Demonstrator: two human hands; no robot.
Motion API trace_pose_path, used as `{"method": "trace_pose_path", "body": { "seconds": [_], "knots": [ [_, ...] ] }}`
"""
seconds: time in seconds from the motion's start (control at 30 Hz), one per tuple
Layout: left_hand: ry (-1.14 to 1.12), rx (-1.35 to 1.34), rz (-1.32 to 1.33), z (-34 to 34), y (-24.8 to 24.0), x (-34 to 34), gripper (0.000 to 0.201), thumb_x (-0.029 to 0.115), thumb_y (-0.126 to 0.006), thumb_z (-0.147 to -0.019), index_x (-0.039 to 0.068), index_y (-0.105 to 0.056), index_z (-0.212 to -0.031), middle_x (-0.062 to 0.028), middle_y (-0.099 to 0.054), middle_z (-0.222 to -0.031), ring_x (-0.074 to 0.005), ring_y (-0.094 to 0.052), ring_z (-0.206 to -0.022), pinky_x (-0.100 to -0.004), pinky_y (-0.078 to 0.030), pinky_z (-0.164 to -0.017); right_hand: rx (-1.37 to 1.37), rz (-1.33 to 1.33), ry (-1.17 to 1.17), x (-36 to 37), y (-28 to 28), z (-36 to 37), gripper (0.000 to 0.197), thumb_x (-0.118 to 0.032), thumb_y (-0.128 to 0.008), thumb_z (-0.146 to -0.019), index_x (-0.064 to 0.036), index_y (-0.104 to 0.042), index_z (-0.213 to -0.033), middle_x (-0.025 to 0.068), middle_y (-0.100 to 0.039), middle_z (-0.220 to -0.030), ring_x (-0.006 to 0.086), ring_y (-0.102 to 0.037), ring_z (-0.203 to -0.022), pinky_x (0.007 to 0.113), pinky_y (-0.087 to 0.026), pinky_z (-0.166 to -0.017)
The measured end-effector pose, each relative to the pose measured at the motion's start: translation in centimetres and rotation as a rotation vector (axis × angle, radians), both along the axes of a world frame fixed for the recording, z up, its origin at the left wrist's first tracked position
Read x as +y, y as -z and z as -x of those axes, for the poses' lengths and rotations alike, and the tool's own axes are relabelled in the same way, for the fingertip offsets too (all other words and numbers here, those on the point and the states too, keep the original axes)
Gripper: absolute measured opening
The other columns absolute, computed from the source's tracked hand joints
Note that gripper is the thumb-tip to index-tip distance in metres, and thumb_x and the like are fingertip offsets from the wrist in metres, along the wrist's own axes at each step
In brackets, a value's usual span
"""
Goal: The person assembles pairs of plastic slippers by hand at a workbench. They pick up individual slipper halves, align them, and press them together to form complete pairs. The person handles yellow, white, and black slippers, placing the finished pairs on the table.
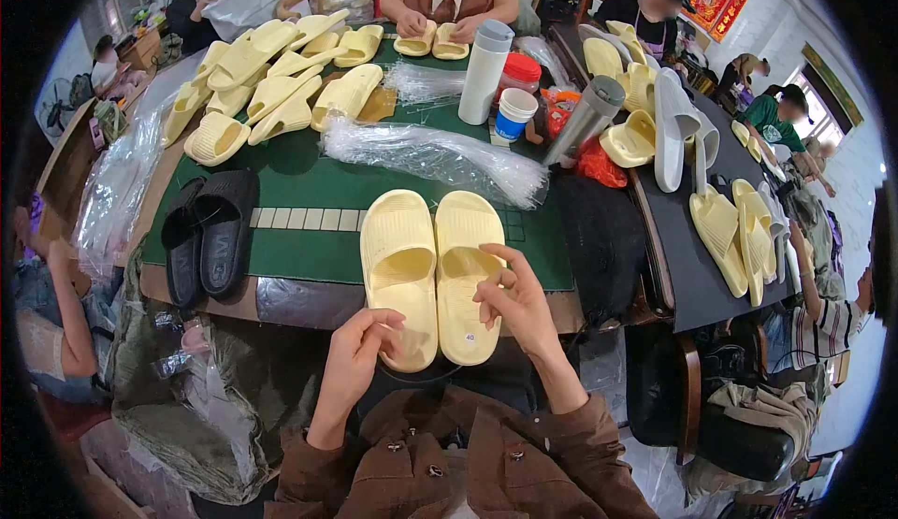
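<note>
Poises left hand [357,349] near-pinched by yellow slippers [398,224], seven o'clock; right hand [519,306] half-curled, four o'clock. Cannot tell whether gripping anything.

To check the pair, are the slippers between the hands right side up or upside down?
Right side up: the slippers show straps and insoles.

The left hand [363,337] angles inward toward the right hand [516,302], its fingers [378,317] bent; whether they pinch is unclear. The right hand sits slightly farther forward, index finger [510,255] raised and crooked, the others loosely curled. Behind each hand, a bare wrist [556,369] slants back and outward into a brown sleeve [594,463].
</note>
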State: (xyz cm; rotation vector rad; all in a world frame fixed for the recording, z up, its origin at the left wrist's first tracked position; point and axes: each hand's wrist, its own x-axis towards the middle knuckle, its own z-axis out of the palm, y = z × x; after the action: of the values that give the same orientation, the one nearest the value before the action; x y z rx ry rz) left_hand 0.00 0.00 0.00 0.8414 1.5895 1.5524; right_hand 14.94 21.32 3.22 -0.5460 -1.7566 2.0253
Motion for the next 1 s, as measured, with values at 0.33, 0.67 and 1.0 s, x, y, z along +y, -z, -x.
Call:
{"method": "trace_pose_path", "body": {
  "seconds": [0.33, 0.67, 1.0],
  "knots": [
    [-0.108, 0.045, -0.061, 0.1, -0.1, 2.8, 0.035, -0.001, -0.045, -0.093, -0.011, -0.050, -0.127, -0.0168, -0.051, -0.119, -0.0209, -0.065, -0.093, -0.0296, -0.054, -0.076, -0.223, -0.392, 0.029, -1.1, 0.0, 0.8, 0.023, -0.007, -0.056, -0.093, 0.0066, -0.060, -0.111, 0.0130, -0.065, -0.095, 0.0180, -0.066, -0.078, 0.028, -0.052, -0.066],
    [-0.062, 0.920, 0.238, -0.4, -0.5, 7.8, 0.081, 0.034, -0.071, -0.082, -0.013, -0.034, -0.136, -0.0291, -0.039, -0.135, -0.0435, -0.036, -0.128, -0.0479, -0.027, -0.110, -0.366, -1.077, 0.049, 1.1, 4.8, 4.8, 0.023, -0.009, -0.054, -0.089, 0.0070, -0.057, -0.106, 0.0289, -0.060, -0.103, 0.0430, -0.058, -0.099, 0.050, -0.047, -0.084],
    [-0.006, 0.903, 0.467, 0.1, -0.1, 12.0, 0.084, 0.037, -0.082, -0.063, -0.011, -0.048, -0.124, -0.0318, -0.047, -0.127, -0.0463, -0.043, -0.122, -0.0527, -0.033, -0.103, -0.458, -0.971, 0.006, 2.0, 4.2, 7.5, 0.028, -0.015, -0.047, -0.087, 0.0071, -0.063, -0.091, 0.0274, -0.064, -0.090, 0.0417, -0.063, -0.082, 0.048, -0.050, -0.074]
  ]
}}
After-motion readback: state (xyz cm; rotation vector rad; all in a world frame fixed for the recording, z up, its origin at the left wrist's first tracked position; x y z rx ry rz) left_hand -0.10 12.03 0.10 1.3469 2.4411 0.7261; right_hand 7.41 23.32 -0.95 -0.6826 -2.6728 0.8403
